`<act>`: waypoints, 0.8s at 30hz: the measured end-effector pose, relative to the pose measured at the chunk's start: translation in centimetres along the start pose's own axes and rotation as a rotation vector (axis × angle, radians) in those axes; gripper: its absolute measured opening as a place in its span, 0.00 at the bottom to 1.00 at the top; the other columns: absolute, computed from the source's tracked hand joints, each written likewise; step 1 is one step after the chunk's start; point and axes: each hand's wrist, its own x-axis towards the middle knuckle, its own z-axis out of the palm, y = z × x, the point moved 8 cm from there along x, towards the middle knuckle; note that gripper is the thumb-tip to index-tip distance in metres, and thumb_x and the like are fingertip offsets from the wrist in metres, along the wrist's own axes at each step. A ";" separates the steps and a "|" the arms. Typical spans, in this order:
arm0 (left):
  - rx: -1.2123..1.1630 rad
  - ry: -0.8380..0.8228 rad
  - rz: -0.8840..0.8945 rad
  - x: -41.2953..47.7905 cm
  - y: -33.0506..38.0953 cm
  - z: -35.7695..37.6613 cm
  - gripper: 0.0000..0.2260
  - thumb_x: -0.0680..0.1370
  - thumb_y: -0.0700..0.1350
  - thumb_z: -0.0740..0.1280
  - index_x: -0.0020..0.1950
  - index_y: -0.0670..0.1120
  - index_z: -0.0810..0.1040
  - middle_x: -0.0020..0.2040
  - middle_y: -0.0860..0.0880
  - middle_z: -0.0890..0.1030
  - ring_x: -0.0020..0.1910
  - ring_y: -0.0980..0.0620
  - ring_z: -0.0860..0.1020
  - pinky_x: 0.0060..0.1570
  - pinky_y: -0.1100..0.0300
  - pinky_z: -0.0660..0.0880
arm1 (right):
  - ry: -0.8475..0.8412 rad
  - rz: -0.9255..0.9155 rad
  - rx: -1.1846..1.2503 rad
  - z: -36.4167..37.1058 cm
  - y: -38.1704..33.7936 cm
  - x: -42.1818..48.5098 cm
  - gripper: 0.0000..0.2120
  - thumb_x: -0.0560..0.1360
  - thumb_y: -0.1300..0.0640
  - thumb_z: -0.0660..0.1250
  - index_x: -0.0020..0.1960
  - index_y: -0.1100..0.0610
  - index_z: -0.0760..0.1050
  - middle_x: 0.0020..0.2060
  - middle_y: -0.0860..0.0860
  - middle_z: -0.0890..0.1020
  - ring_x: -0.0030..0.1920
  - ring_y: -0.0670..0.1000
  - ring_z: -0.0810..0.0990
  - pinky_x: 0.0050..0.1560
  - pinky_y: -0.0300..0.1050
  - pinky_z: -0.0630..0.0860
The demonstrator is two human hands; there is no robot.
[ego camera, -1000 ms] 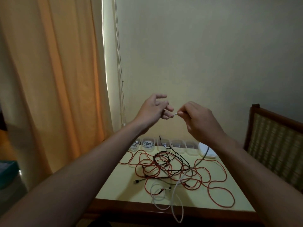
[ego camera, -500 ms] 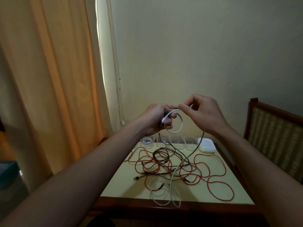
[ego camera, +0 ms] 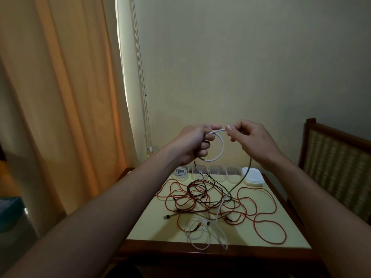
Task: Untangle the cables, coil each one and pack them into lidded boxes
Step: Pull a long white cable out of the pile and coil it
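- Pale wall and an orange curtain (ego camera: 60, 97) back a yellow surface (ego camera: 152, 227), with a chair (ego camera: 337, 157) at its right side
- Both hands are raised above the surface and work one white cable (ego camera: 222, 145), so the step in hand looks like coiling
- Left hand (ego camera: 193, 144) has its fingers curled round a single small loop of the cable and pinches the top of the loop
- Right hand (ego camera: 253, 140) pinches the same cable just beside the left thumb, its other fingers loosely bent
- From the right hand the cable drops to the surface and runs through the tangle to loose white loops at the near edge
- Red cable (ego camera: 259, 213) and black cable (ego camera: 200, 185) lie knotted together there, not yet sorted
- Clear boxes (ego camera: 216, 171) stand in a row at the far edge, the leftmost box (ego camera: 180, 171) holding a coiled cable, with white lids (ego camera: 253, 176) stacked beside them
- Next move likely calls for the right hand to slide down, draw up slack and lay a second loop, easing the white cable free of the red one as it comes
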 end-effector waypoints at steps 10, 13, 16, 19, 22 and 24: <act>0.040 -0.028 0.123 0.5 -0.1 0.9 0.09 0.82 0.46 0.66 0.56 0.43 0.82 0.27 0.57 0.62 0.25 0.58 0.56 0.22 0.66 0.54 | -0.025 -0.005 0.047 -0.2 -0.1 0.0 0.17 0.78 0.49 0.71 0.44 0.65 0.79 0.34 0.53 0.75 0.32 0.44 0.67 0.30 0.36 0.65; -0.105 -0.043 0.114 0.6 -0.3 1.0 0.09 0.83 0.43 0.63 0.56 0.41 0.81 0.26 0.56 0.58 0.21 0.59 0.55 0.20 0.67 0.52 | -0.050 0.017 0.057 0.4 0.3 -0.1 0.16 0.78 0.49 0.70 0.45 0.63 0.80 0.34 0.52 0.76 0.33 0.44 0.69 0.31 0.35 0.66; -0.306 -0.030 0.072 0.9 -0.4 0.3 0.10 0.84 0.42 0.61 0.58 0.40 0.79 0.24 0.55 0.57 0.18 0.60 0.54 0.17 0.68 0.51 | -0.056 0.022 0.050 0.8 0.5 -0.2 0.12 0.81 0.50 0.67 0.46 0.57 0.82 0.34 0.49 0.76 0.30 0.38 0.70 0.31 0.32 0.67; -0.458 -0.015 0.062 1.2 0.3 -0.9 0.10 0.84 0.42 0.60 0.56 0.40 0.78 0.22 0.54 0.56 0.16 0.59 0.55 0.15 0.68 0.50 | -0.032 0.011 0.022 0.4 0.9 -0.3 0.11 0.82 0.50 0.65 0.49 0.54 0.83 0.34 0.46 0.77 0.30 0.36 0.72 0.33 0.29 0.68; -0.572 0.014 0.080 1.0 1.7 -2.5 0.09 0.84 0.41 0.59 0.54 0.40 0.78 0.21 0.54 0.56 0.15 0.58 0.55 0.15 0.67 0.50 | -0.012 0.025 0.021 -0.2 1.7 -0.4 0.09 0.82 0.51 0.66 0.50 0.55 0.82 0.36 0.49 0.78 0.31 0.37 0.71 0.36 0.35 0.70; -0.642 0.038 0.093 0.7 2.7 -3.7 0.08 0.83 0.41 0.61 0.53 0.40 0.79 0.21 0.53 0.56 0.15 0.57 0.55 0.15 0.65 0.50 | 0.025 0.047 0.053 -0.7 2.2 -0.4 0.09 0.81 0.52 0.68 0.50 0.58 0.79 0.36 0.51 0.80 0.30 0.37 0.71 0.37 0.39 0.70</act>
